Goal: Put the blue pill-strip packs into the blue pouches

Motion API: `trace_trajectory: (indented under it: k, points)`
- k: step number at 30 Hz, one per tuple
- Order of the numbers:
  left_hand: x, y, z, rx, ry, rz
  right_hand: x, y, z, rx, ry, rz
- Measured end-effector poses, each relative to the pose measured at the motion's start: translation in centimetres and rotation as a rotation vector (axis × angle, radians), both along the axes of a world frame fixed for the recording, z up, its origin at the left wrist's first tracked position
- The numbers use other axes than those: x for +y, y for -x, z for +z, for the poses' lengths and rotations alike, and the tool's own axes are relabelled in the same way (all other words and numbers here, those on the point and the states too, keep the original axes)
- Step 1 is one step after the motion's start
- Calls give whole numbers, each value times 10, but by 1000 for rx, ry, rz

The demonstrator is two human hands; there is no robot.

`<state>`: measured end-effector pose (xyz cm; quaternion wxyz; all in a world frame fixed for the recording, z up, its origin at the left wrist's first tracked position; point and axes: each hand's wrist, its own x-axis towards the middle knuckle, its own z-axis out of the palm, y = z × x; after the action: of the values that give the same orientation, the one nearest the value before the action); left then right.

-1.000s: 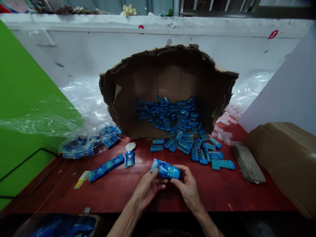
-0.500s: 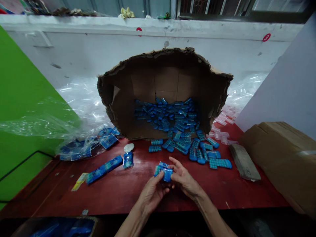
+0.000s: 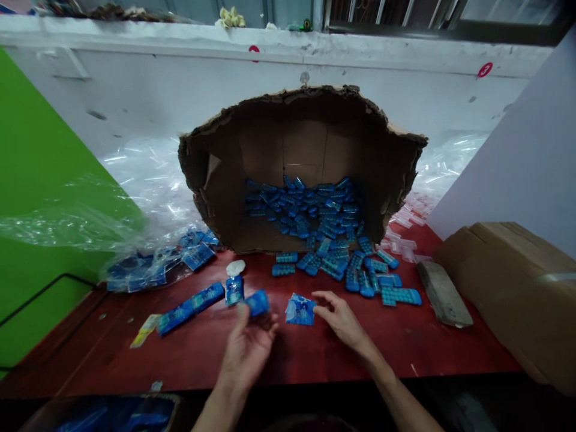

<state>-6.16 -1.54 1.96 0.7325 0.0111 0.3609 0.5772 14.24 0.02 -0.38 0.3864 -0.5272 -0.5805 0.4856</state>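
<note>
My left hand (image 3: 251, 343) is closed on a small blue packet (image 3: 257, 303), pinching it with the thumb; motion blurs both a little. Flat blue wrappers (image 3: 300, 309) lie on the red table in front of me. At their right edge is my right hand (image 3: 341, 319), its thumb and fingers apart and nothing held between them. Whether its fingertips touch the wrappers I cannot tell. Just beyond my left hand sit another blue packet (image 3: 234, 290) and a round white piece (image 3: 235, 268). A row of blue packets (image 3: 191, 307) lies to their left.
A torn-edged cardboard box (image 3: 301, 144) lies on its side, blue clear-ended cases (image 3: 333, 264) spilling from it. Plastic-bagged blue packets (image 3: 153, 270) are at left. A grey block (image 3: 445, 294) and a brown carton (image 3: 517, 294) stand at right. Below the table edge is an open box (image 3: 168, 414).
My left hand has moved left with a blue packet. My right hand has parted from it, and flat blue wrappers now lie on the table where both hands were together.
</note>
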Motion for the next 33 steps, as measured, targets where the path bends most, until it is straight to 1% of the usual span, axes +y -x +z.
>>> trace_trajectory:
  k: [2,4,5,7,10,12,14,16,18,20,21,22,24,26,27,28,31,33]
  points:
    - [2,30,2,-15,-24,141,4,0,1,-295,-150,-11]
    - [0,49,1,4,-17,201,4,4,-1,-537,-234,16]
    - [-1,52,0,20,-2,198,3,8,-2,-639,-259,30]
    - [-6,46,-5,59,40,131,1,17,-8,-797,-292,26]
    - [-10,15,-17,160,86,-53,0,27,-18,-900,-347,-29]
    - [-10,-7,-24,287,76,-131,1,28,-20,-912,-391,-47]
    - [-7,-24,-29,457,57,-143,2,26,-17,-893,-431,-43]
    - [-3,-33,-31,611,31,-147,1,22,-10,-849,-463,-51]
    - [2,-37,-31,695,-22,-214,-2,20,-1,-777,-490,-47]
    - [6,-39,-31,711,-73,-287,-6,20,5,-644,-494,-23]
    - [8,-40,-32,707,-82,-302,-7,21,6,-546,-468,-20]
    - [9,-41,-33,700,-82,-303,-6,23,6,-426,-406,-35]
    - [10,-44,-36,685,-81,-288,-4,26,1,-148,-176,-85]
    - [11,-48,-39,669,-99,-294,0,29,-7,54,52,-106]
    - [11,-50,-40,664,-108,-296,2,31,-10,102,119,-102]
    - [12,-51,-42,665,-113,-296,4,32,-13,115,146,-101]
    - [16,-55,-44,702,-111,-294,5,32,-18,76,123,-143]
    - [19,-58,-43,731,-104,-302,3,32,-17,2,88,-193]
